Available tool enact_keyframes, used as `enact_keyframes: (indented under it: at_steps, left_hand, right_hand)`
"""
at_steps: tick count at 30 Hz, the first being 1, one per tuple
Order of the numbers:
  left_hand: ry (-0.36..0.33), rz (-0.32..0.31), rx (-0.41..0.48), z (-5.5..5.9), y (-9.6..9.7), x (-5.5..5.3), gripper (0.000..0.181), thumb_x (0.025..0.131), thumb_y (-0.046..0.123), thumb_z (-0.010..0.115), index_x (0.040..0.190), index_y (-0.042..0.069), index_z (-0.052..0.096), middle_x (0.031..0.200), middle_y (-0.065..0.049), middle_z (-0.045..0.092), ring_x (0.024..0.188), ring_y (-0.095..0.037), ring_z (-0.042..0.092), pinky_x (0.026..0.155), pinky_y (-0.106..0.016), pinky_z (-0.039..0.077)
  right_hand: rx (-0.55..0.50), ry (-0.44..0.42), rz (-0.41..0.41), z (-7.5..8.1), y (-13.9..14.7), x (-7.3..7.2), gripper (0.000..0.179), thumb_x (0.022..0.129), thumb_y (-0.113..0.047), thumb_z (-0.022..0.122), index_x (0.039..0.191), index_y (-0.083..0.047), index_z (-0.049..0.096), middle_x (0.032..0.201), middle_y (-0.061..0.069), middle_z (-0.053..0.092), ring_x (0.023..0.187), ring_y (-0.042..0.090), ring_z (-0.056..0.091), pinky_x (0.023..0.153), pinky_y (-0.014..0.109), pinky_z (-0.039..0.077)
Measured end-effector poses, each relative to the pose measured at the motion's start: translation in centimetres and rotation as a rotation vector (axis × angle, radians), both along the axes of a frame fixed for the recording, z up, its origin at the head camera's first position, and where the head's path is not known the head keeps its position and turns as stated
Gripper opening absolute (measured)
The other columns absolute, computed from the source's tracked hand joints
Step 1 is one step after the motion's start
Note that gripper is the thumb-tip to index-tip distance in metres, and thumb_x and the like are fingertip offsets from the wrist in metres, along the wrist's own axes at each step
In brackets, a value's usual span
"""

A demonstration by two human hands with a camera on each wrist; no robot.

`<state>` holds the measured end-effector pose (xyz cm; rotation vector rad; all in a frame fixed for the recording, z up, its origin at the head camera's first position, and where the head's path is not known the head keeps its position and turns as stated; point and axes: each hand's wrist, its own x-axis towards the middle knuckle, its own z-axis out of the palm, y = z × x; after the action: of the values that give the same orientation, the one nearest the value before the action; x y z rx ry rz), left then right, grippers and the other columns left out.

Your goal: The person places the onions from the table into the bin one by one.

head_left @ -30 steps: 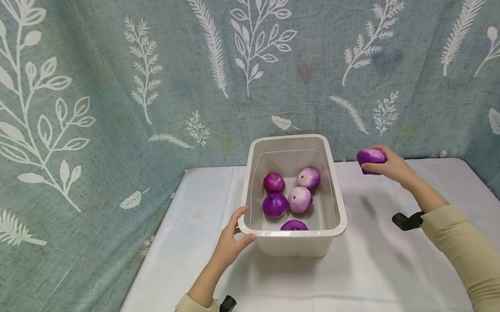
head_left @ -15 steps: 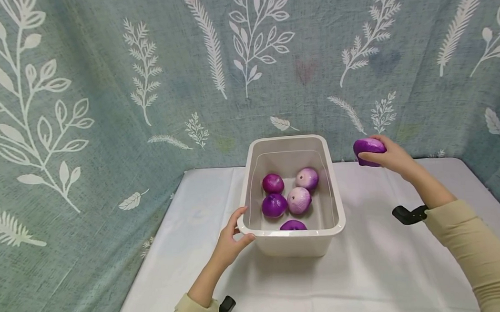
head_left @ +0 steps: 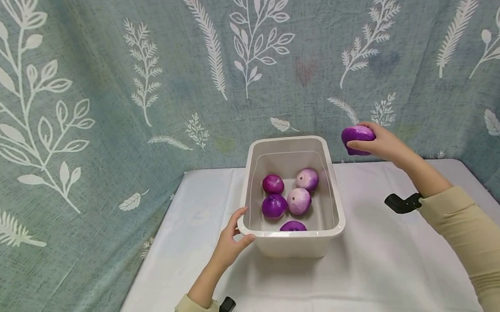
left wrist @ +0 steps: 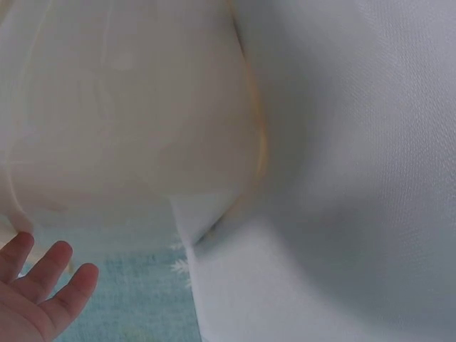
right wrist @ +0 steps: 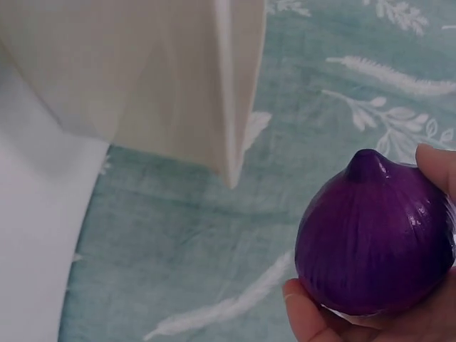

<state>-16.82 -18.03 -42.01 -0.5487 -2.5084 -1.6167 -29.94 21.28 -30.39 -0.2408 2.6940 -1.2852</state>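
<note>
A pale grey plastic bin [head_left: 296,246] stands on the table with several purple onions inside, among them a pale one [head_left: 299,201] and a dark one [head_left: 274,206]. My left hand [head_left: 229,240] rests at its near left corner, thumb and forefinger spread along the rim. Loosely extended fingers [left wrist: 46,271] show beside the bin in the left wrist view. To the right of the bin, my right hand [head_left: 380,142] holds another purple onion [head_left: 356,137] in the air, higher than the rim. The right wrist view shows its pointed tip, fingers and thumb around it.
A white cloth [head_left: 368,263] covers the table. Behind it and along the sides hangs a green-blue curtain [head_left: 164,85] with white leaf patterns, close to the bin's far side. The bin's near wall partly hides one onion [head_left: 293,226].
My right hand has lifted the onion and moved it slightly left, toward the bin. The left hand, the bin and the onions inside have stayed in place.
</note>
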Motion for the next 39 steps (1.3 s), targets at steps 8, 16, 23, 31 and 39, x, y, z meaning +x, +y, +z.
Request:
enact_keyframes:
  at_steps: [8,16,23,31,39]
  left_hand:
    - [0.0,0.0,-0.01,-0.1,0.0,-0.1,0.07,0.081,0.03,0.068,0.135,-0.001,0.035,0.124,-0.032,0.049,0.098,-0.044,0.055,0.084,-0.046,0.046]
    - [-0.01,-0.003,0.0,-0.1,0.0,-0.2,0.072,0.081,0.032,0.068,0.136,-0.001,0.035,0.124,-0.033,0.049,0.098,-0.043,0.055,0.084,-0.052,0.045]
    - [-0.028,0.016,-0.013,-0.2,0.1,-0.1,0.07,0.081,0.028,0.069,0.136,0.001,0.036,0.119,-0.028,0.055,0.095,-0.036,0.057,0.082,-0.041,0.048]
    - [-0.021,0.011,0.003,-0.3,0.1,-0.2,0.071,0.08,0.031,0.069,0.136,0.001,0.036,0.116,-0.028,0.056,0.096,-0.037,0.057,0.084,-0.052,0.046]
    - [-0.024,0.015,-0.006,-0.4,-0.1,-0.3,0.07,0.081,0.027,0.069,0.136,0.002,0.035,0.115,-0.027,0.057,0.095,-0.037,0.058,0.083,-0.05,0.046]
  right_hand:
    - [0.012,0.023,0.035,1.8,-2.4,0.2,0.082,0.084,-0.05,0.058,0.144,-0.011,0.019,0.136,0.024,0.035,0.118,0.04,0.041,0.091,0.055,0.039]
    - [0.023,0.051,0.088,2.7,-5.3,0.3,0.075,0.083,-0.047,0.06,0.141,-0.013,0.027,0.134,0.02,0.039,0.117,0.037,0.043,0.091,0.054,0.04]
    - [0.015,0.058,0.134,2.5,-7.7,0.5,0.068,0.083,-0.043,0.062,0.137,-0.013,0.033,0.13,0.018,0.046,0.114,0.035,0.048,0.091,0.051,0.042]
    - [0.05,0.054,0.183,1.8,-9.3,0.7,0.069,0.082,-0.047,0.061,0.137,-0.016,0.033,0.129,0.017,0.047,0.114,0.033,0.049,0.093,0.049,0.041]
    - [0.076,0.054,0.248,0.8,-10.8,1.0,0.07,0.083,-0.047,0.06,0.139,-0.014,0.032,0.131,0.017,0.046,0.115,0.034,0.05,0.094,0.048,0.041]
